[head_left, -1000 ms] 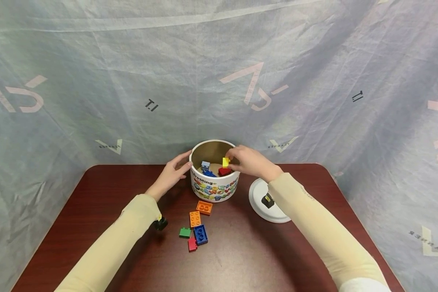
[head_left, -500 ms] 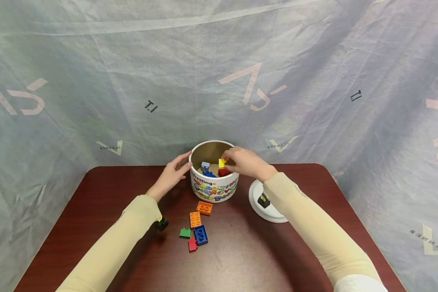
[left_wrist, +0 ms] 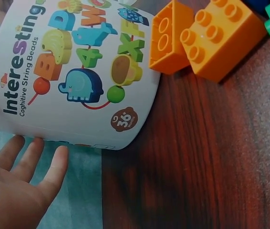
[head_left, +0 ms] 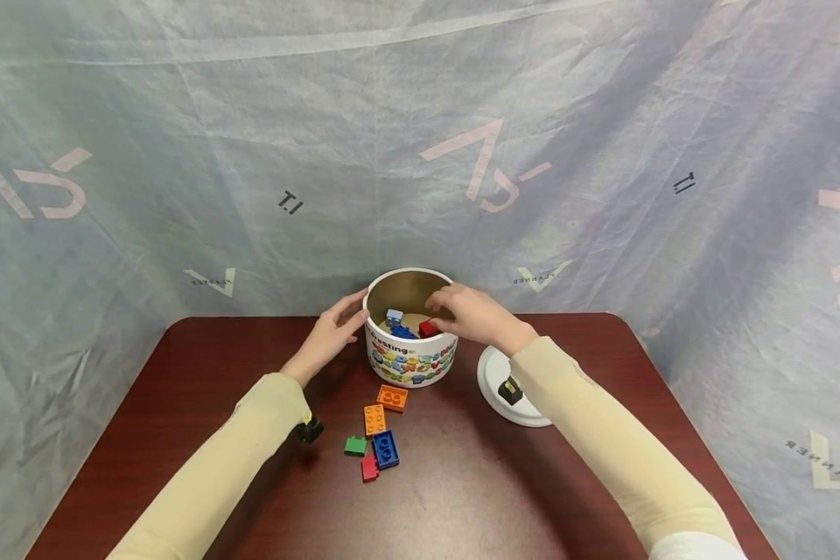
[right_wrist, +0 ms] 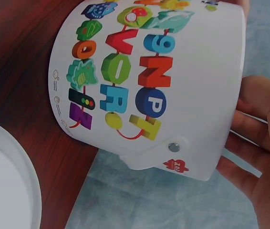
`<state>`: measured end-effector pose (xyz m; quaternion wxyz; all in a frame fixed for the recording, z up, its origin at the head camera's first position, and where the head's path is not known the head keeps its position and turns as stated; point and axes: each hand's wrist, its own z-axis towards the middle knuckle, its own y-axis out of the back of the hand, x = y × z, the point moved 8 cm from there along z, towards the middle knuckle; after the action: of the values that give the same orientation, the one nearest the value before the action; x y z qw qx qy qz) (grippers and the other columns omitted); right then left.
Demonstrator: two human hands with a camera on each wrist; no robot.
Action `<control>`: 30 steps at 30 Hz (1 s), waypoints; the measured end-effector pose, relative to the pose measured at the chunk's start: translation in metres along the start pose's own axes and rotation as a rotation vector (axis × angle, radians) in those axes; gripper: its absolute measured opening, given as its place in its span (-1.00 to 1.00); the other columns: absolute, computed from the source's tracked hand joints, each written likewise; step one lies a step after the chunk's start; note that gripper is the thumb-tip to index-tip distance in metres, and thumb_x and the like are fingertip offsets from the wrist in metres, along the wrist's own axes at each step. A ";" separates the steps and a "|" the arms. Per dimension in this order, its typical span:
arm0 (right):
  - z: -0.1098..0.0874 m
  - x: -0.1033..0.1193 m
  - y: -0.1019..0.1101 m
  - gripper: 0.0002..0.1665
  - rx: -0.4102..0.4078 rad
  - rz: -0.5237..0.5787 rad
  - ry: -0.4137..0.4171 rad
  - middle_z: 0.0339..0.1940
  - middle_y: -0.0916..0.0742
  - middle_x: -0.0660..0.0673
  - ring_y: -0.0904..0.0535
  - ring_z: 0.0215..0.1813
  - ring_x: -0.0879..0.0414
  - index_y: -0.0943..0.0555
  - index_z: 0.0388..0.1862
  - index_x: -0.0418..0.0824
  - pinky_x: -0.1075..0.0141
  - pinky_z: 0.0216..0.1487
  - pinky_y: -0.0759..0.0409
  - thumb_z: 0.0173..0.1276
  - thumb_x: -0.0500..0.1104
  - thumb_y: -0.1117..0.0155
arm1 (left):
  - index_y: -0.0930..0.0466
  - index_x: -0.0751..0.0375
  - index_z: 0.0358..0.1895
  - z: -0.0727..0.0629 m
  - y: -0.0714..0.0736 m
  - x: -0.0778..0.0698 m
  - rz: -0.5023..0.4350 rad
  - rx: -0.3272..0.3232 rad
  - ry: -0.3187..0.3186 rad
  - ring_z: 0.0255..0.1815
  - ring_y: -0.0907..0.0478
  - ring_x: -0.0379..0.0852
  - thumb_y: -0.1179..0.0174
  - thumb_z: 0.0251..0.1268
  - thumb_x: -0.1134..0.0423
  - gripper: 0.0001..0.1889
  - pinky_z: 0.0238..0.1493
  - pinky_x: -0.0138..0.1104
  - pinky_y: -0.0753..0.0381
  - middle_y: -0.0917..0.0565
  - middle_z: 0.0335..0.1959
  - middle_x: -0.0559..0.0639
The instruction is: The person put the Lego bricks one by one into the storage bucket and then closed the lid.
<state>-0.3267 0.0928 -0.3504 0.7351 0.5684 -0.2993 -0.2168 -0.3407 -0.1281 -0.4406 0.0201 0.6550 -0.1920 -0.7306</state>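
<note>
A white round tub printed with colourful letters stands near the far edge of the table. Inside it lie a light blue brick, dark blue bricks and a red brick. My left hand rests against the tub's left side, its fingers extended along the wall. Over the right rim reaches my right hand, thumb and fingers apart and no brick showing between them. From the right wrist view, the same hand has its fingertips hidden behind the rim.
In front of the tub lie two orange bricks, a blue brick, a green brick and a red brick. A white lid lies right of the tub, partly under the right forearm. A grey curtain hangs behind.
The yellow brick that my right hand pinched over the tub has been let go and is out of sight. The left hand stays at the tub's side.
</note>
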 end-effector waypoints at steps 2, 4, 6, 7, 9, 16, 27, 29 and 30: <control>-0.003 0.003 0.002 -0.73 -0.014 0.003 0.019 0.02 -0.76 -0.13 -0.65 0.11 -0.04 -0.73 0.08 -0.22 0.06 0.15 -0.64 0.48 -0.13 -0.39 | -0.21 -0.07 0.66 0.000 0.000 0.000 0.005 0.005 -0.002 0.52 -0.39 0.20 -0.09 0.65 -0.03 -0.37 0.24 0.16 -0.60 -0.32 0.60 0.17; -0.006 0.007 0.004 -0.74 -0.027 0.013 0.036 -0.01 -0.76 -0.14 -0.65 0.07 -0.02 -0.74 0.06 -0.21 0.07 0.12 -0.65 0.48 -0.14 -0.40 | -0.21 -0.06 0.66 0.001 0.001 -0.001 0.005 0.010 -0.004 0.51 -0.39 0.20 -0.09 0.65 -0.03 -0.37 0.24 0.16 -0.60 -0.32 0.60 0.18; -0.009 0.011 0.006 -0.76 -0.039 0.019 0.048 -0.03 -0.76 -0.13 -0.65 0.03 0.00 -0.74 0.04 -0.21 0.09 0.08 -0.67 0.47 -0.15 -0.41 | -0.21 -0.04 0.66 0.001 0.002 -0.002 0.006 0.017 -0.005 0.51 -0.39 0.20 -0.10 0.65 -0.02 -0.37 0.25 0.16 -0.60 -0.32 0.60 0.18; -0.011 0.013 0.008 -0.76 -0.044 0.023 0.055 -0.05 -0.76 -0.12 -0.65 0.01 0.01 -0.74 0.03 -0.20 0.10 0.06 -0.67 0.46 -0.15 -0.41 | -0.21 -0.04 0.66 0.001 0.002 -0.002 0.009 0.020 -0.004 0.51 -0.39 0.20 -0.10 0.65 -0.02 -0.37 0.25 0.16 -0.60 -0.33 0.59 0.18; -0.015 0.017 0.009 -0.77 -0.052 0.027 0.071 -0.07 -0.76 -0.10 -0.64 -0.03 0.03 -0.74 0.02 -0.19 0.12 0.02 -0.68 0.45 -0.15 -0.42 | -0.21 -0.03 0.66 0.002 0.003 -0.003 0.007 0.025 -0.003 0.51 -0.39 0.20 -0.10 0.65 -0.02 -0.37 0.25 0.17 -0.59 -0.33 0.59 0.18; -0.028 0.034 0.014 -0.78 -0.090 0.026 0.149 -0.09 -0.76 -0.07 -0.65 -0.01 0.02 -0.75 0.02 -0.20 0.13 0.06 -0.68 0.44 -0.18 -0.44 | -0.20 -0.06 0.66 0.003 0.003 -0.005 -0.007 0.042 0.001 0.51 -0.40 0.18 -0.10 0.65 0.00 -0.37 0.25 0.15 -0.60 -0.31 0.61 0.16; -0.048 0.058 0.007 -0.73 -0.126 0.021 0.212 -0.05 -0.77 -0.06 -0.64 0.00 0.05 -0.73 0.01 -0.20 0.15 0.06 -0.68 0.37 -0.17 -0.51 | -0.18 -0.05 0.67 0.003 0.002 -0.005 0.017 0.053 0.013 0.49 -0.41 0.19 -0.08 0.67 0.07 -0.38 0.22 0.12 -0.62 -0.28 0.62 0.16; -0.051 0.063 0.004 -0.73 -0.133 0.015 0.229 -0.04 -0.77 -0.07 -0.65 0.01 0.06 -0.73 0.01 -0.19 0.16 0.07 -0.68 0.37 -0.16 -0.51 | -0.17 -0.04 0.68 0.003 0.002 -0.005 0.024 0.052 0.008 0.50 -0.40 0.20 -0.06 0.68 0.07 -0.39 0.22 0.12 -0.63 -0.27 0.63 0.16; -0.053 0.066 0.002 -0.72 -0.135 0.014 0.240 -0.04 -0.76 -0.06 -0.65 0.01 0.06 -0.73 0.01 -0.19 0.17 0.07 -0.69 0.36 -0.16 -0.51 | -0.18 -0.04 0.68 0.003 0.002 -0.004 0.025 0.052 0.008 0.50 -0.40 0.20 -0.06 0.68 0.07 -0.39 0.22 0.12 -0.63 -0.27 0.63 0.16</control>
<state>-0.2427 0.0876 -0.3446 0.8038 0.5371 -0.1981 -0.1619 -0.3435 -0.1279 -0.4359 0.0130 0.6557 -0.2189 -0.7225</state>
